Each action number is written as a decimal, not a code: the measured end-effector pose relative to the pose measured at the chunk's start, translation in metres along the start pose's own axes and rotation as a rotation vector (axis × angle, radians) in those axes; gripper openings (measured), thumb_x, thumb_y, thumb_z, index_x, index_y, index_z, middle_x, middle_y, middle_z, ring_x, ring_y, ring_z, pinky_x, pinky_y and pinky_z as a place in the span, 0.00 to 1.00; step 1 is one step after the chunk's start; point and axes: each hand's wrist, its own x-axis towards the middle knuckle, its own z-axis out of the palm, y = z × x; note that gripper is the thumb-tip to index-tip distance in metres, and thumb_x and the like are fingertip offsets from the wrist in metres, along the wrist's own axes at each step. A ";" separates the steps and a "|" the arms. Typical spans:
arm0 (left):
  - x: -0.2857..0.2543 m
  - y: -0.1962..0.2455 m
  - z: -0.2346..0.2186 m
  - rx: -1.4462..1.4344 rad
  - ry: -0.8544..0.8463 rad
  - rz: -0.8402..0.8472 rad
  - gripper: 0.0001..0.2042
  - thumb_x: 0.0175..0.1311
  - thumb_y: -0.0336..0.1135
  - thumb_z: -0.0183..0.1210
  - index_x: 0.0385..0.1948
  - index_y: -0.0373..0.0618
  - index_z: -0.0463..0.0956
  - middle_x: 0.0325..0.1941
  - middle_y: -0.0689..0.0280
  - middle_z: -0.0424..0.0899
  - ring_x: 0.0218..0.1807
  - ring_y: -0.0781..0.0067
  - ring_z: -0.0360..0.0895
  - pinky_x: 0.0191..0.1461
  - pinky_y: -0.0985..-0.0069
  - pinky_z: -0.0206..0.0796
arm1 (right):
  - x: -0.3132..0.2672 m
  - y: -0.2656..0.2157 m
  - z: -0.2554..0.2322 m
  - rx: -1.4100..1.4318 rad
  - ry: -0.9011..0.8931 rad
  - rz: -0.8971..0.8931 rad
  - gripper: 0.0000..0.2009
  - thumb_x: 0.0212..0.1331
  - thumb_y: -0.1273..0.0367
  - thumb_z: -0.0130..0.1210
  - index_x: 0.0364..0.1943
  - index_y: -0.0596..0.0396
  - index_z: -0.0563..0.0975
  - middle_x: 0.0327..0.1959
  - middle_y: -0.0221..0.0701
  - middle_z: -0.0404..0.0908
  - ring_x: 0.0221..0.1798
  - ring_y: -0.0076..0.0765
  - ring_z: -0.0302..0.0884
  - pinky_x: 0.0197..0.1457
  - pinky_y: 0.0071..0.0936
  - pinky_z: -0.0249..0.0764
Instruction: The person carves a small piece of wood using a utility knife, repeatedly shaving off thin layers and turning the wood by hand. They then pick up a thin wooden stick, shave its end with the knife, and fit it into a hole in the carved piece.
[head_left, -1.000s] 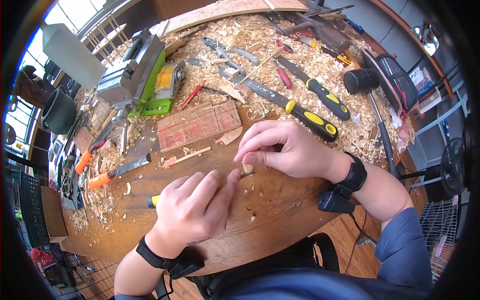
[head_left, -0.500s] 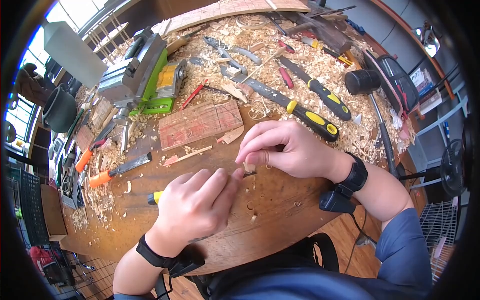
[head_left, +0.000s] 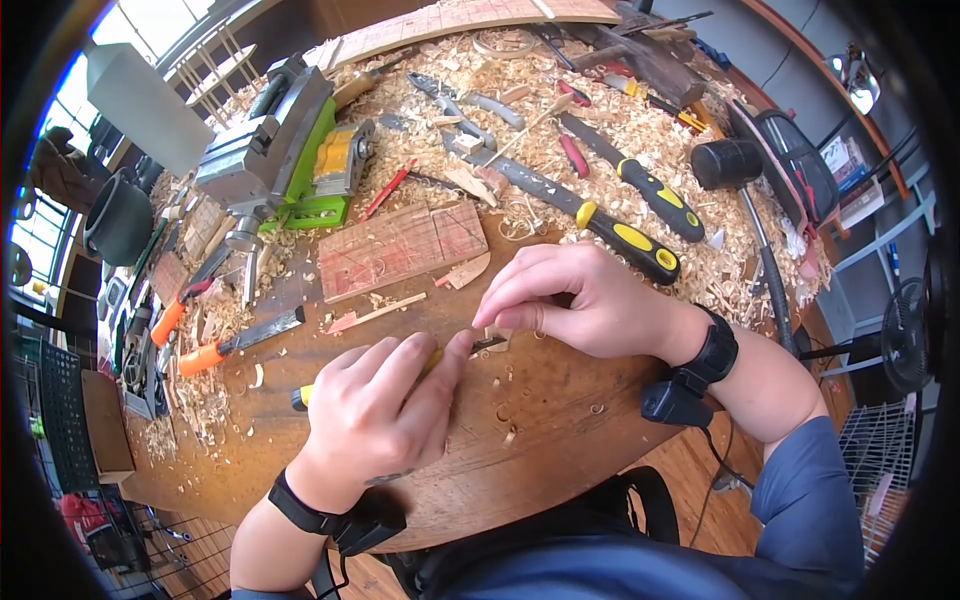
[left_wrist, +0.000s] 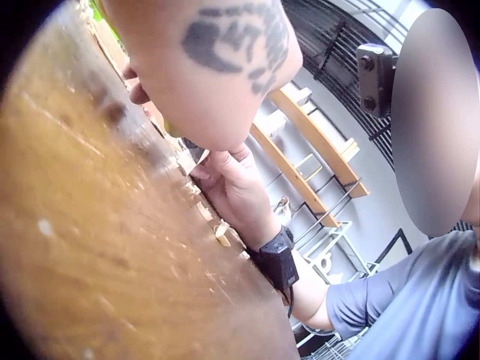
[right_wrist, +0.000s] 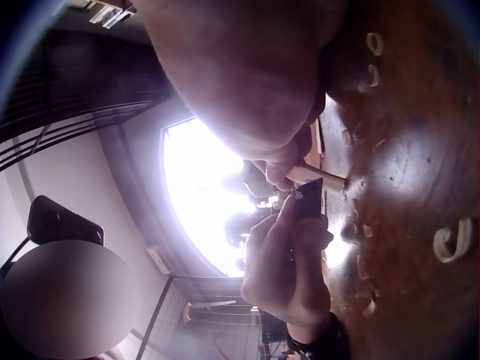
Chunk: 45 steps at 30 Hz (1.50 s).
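My left hand (head_left: 385,410) grips a knife with a yellow and black handle (head_left: 300,398), its fingers wrapped around it. The short dark blade (right_wrist: 309,198) sticks out past the thumb toward the right hand. My right hand (head_left: 580,298) pinches a small pale stick of wood (right_wrist: 321,178) between thumb and fingertips. The stick slants down close over the table, and the blade overlaps it in the right wrist view. Most of the knife handle is hidden by the left fingers. Small curled shavings (head_left: 509,437) lie on the table under the hands.
Beyond the hands lie a reddish board (head_left: 400,252), a thin wood strip (head_left: 380,312) and an orange-handled chisel (head_left: 250,338). A green and grey vise (head_left: 270,150) stands at the left. Files with yellow-black handles (head_left: 630,245) and a black mallet (head_left: 725,163) rest among shavings.
The knife blade has come into clearer view beside the stick, and the stick's end has tilted lower. Both hands stay nearly in place.
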 end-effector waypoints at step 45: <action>0.001 -0.016 -0.013 -0.118 -0.109 -0.159 0.17 0.59 0.22 0.69 0.51 0.41 0.86 0.43 0.57 0.84 0.43 0.51 0.83 0.48 0.59 0.74 | -0.001 -0.003 -0.003 0.001 0.032 -0.018 0.07 0.67 0.78 0.69 0.47 0.56 0.90 0.44 0.32 0.91 0.45 0.30 0.89 0.50 0.28 0.82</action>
